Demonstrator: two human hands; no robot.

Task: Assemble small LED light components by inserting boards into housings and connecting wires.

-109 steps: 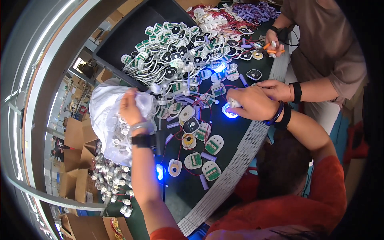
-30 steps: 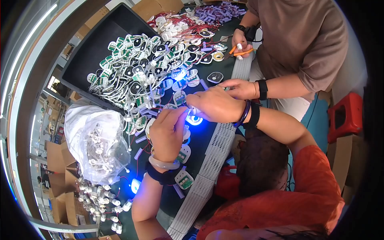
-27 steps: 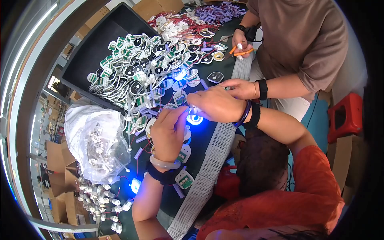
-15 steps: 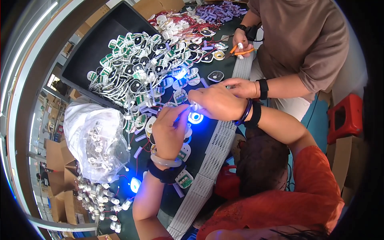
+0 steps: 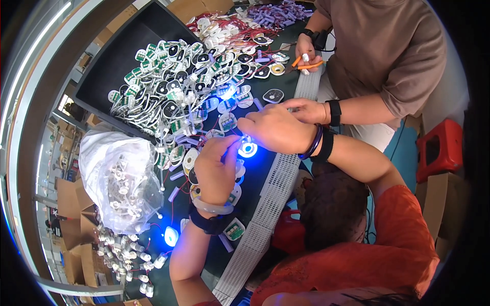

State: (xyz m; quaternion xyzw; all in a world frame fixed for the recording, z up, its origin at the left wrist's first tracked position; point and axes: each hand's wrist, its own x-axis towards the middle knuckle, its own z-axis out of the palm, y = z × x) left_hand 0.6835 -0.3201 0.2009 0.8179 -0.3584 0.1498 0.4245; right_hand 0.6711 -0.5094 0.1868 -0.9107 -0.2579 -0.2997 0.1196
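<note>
My left hand (image 5: 217,166) and my right hand (image 5: 278,127) meet over the table, thumbs and forefingers pinched together. A small white round piece (image 5: 248,149) glows blue right at the fingertips; whether it is gripped or lies just beneath them, I cannot tell. What each pinch holds is mostly hidden by the fingers. Close by are white plates with green circuit boards (image 5: 228,121) and purple cylindrical cells (image 5: 174,194). Another blue-lit round piece (image 5: 171,236) lies left of my left forearm.
A black bin (image 5: 109,71) tips out a heap of board plates (image 5: 168,97). A clear bag of white parts (image 5: 122,188) stands left, with loose white pieces (image 5: 122,255) below. White perforated strip (image 5: 278,178) edges the table. Across, a co-worker's hand (image 5: 304,51) holds an orange-handled tool (image 5: 310,65).
The view has shifted slightly. My fingertips have closed in over the small white part seen between them before, and the blue-lit piece stays just below. The co-worker's hands have hardly moved.
</note>
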